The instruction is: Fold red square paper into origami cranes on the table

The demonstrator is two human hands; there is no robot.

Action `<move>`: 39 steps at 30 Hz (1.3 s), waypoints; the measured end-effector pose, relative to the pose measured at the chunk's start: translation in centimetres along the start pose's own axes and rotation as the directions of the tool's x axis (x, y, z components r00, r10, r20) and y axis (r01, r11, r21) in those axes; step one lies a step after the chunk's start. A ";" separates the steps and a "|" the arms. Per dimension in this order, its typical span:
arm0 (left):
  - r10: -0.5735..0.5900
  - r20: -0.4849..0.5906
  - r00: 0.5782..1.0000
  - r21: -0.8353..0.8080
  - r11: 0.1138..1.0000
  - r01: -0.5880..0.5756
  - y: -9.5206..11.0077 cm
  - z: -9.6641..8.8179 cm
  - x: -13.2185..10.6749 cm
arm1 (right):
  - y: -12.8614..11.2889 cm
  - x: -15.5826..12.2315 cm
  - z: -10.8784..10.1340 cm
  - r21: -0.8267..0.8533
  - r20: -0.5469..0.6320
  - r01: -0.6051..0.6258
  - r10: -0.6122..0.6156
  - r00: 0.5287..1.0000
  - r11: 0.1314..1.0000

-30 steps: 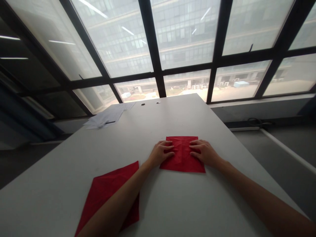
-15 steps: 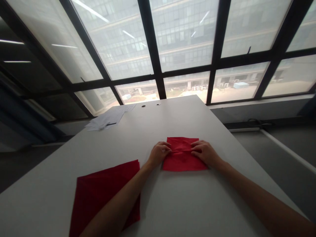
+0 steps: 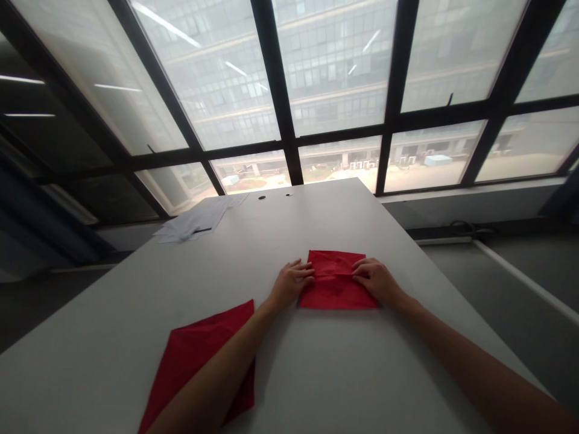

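Observation:
In front of me a small folded red cloth [image 3: 337, 292] lies on the white table, with a crease running across its middle. My left hand [image 3: 292, 282] is at its left edge, fingers apart and fingertips touching the cloth. At the right edge, my right hand [image 3: 376, 278] has thumb and fingers pinched on the cloth near the crease. A larger folded red cloth [image 3: 199, 346] lies nearer to me on the left, partly hidden under my left forearm.
Loose white papers [image 3: 194, 217] with a dark pen-like object [image 3: 202, 230] lie at the table's far left. Two small holes are near the far edge of the white table [image 3: 335, 217]. Beyond stand dark-framed windows [image 3: 289, 102]. Cables [image 3: 473, 228] lie on the floor at right.
The fingers of my left hand have spread from a closer grip on the cloth's left edge. The larger cloth's far left corner appears further right. My right hand keeps nearly the same place.

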State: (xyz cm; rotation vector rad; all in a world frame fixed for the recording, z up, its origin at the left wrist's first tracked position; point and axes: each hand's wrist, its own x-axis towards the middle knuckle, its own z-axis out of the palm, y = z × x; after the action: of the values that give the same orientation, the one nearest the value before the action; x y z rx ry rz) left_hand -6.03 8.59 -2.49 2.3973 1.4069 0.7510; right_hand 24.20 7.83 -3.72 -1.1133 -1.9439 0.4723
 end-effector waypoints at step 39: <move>0.032 -0.298 0.954 -0.312 0.941 -0.129 2.5 -1.4 -1.0 | -1.2 0.6 -0.5 0.069 -0.226 0.067 -0.050 0.973 0.995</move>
State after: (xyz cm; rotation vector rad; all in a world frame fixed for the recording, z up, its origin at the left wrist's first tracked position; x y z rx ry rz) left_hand -5.42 6.47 -0.44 2.1567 1.1677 1.2923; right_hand 23.86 7.64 -2.40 -1.0123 -1.7421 0.3686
